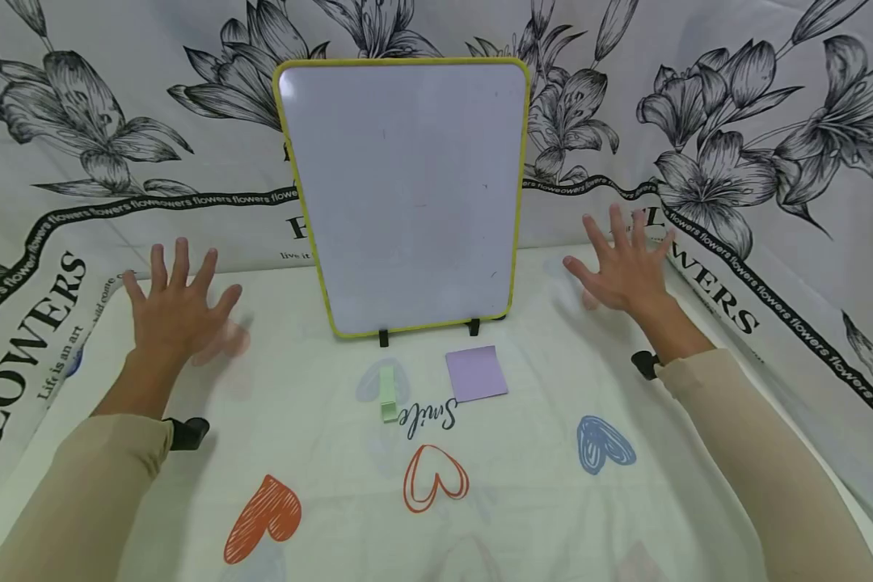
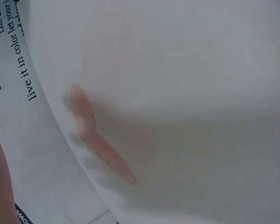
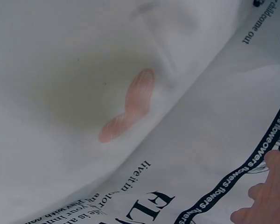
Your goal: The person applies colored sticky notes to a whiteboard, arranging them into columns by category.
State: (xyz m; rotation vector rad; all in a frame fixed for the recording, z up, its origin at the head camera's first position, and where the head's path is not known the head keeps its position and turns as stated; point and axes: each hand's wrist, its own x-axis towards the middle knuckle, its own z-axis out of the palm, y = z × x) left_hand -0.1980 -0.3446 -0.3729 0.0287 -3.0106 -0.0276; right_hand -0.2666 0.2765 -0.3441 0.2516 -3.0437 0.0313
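Observation:
My left hand (image 1: pixel 178 317) is held over the left side of the table with its fingers spread and nothing in it. On the other side, my right hand (image 1: pixel 626 271) hovers over the cloth, fingers also spread and holding nothing. Between the hands a whiteboard (image 1: pixel 407 202) with a yellow frame stands upright on small black feet. In front of it lie a purple square of sticky notes (image 1: pixel 476 373) and a narrow light green strip of sticky notes (image 1: pixel 388 394). Part of a finger (image 2: pixel 1 177) shows in the left wrist view, and fingers (image 3: pixel 268 196) in the right wrist view.
A white tablecloth (image 1: pixel 524 501) printed with hearts and the word Smile covers the table. Behind the whiteboard hangs a white cloth (image 1: pixel 436 24) with black flower drawings, which also runs along both sides. Each wrist wears a black device.

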